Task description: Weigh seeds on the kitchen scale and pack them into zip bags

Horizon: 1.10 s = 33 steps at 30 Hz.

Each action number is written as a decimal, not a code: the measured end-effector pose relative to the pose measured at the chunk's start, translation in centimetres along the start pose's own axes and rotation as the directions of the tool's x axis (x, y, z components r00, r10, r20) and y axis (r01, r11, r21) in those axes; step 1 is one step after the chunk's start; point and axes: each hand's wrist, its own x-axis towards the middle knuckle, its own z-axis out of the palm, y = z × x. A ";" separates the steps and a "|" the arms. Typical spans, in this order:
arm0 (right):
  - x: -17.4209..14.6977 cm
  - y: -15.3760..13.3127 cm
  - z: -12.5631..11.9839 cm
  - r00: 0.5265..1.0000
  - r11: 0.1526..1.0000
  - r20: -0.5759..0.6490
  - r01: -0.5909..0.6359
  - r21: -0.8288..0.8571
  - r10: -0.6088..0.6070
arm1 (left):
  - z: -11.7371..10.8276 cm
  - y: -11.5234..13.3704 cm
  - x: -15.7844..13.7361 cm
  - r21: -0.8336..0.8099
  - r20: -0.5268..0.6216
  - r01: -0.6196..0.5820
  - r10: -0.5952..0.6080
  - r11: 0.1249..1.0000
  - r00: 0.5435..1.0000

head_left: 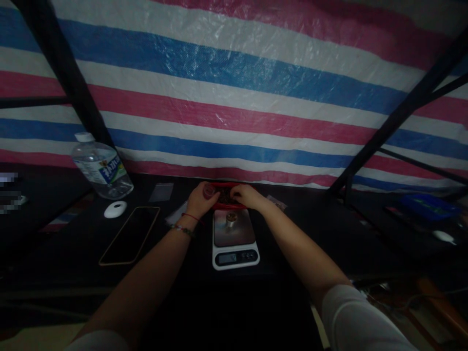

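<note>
A red tray [231, 205] with small dark pieces in it lies at the back of the table, behind a white digital scale [218, 261]. My left hand [199, 202] is closed on a small round reddish container [209, 190] at the tray's left side. From the right, my right hand [246, 196] reaches into the tray with its fingertips drawn together among the dark pieces. Whatever lies between those fingertips is too small and dark to tell. On the scale's metal plate stands a small metal cup [230, 220] with brownish contents.
To the left are a phone [130, 236], a white oval case [115, 209], a water bottle [102, 168] and a small clear bag [161, 192]. Another small bag [277, 202] lies right of the tray. Striped sheeting [234, 117] hangs behind, between dark metal posts.
</note>
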 end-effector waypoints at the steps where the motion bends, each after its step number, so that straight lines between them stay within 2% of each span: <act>1: -0.6 -0.7 -0.4 1.000 0.999 -0.010 0.017 0.037 -0.017 | 0.0 0.0 0.0 -0.003 0.000 0.001 -0.001 1.000 1.000; 4: -2.5 -3.1 -1.4 0.997 0.990 -0.001 0.071 0.121 -0.072 | 0.0 0.0 0.1 0.005 0.001 0.001 -0.001 1.000 1.000; 8: -4.0 -5.2 -1.2 0.991 0.983 0.025 0.126 0.135 -0.131 | 0.0 0.2 0.1 0.021 0.002 -0.010 0.010 1.000 1.000; 13: -4.2 -5.5 -0.3 0.991 0.983 0.032 0.124 0.136 -0.129 | -0.1 0.3 0.1 0.049 -0.002 -0.004 0.004 0.999 1.000; 20: -4.7 -5.1 -0.4 0.994 0.983 0.036 0.096 0.158 -0.103 | 0.0 -0.2 0.2 0.034 0.008 -0.002 0.001 0.999 1.000; 28: -5.4 -4.7 -0.2 0.993 0.969 -0.034 0.114 0.219 -0.109 | -0.1 0.0 0.2 0.039 0.004 0.007 -0.007 0.999 1.000; 33: -5.2 -3.6 -0.5 0.971 0.966 -0.233 0.102 0.236 -0.046 | -0.2 0.3 0.1 0.024 0.005 0.009 -0.010 1.000 1.000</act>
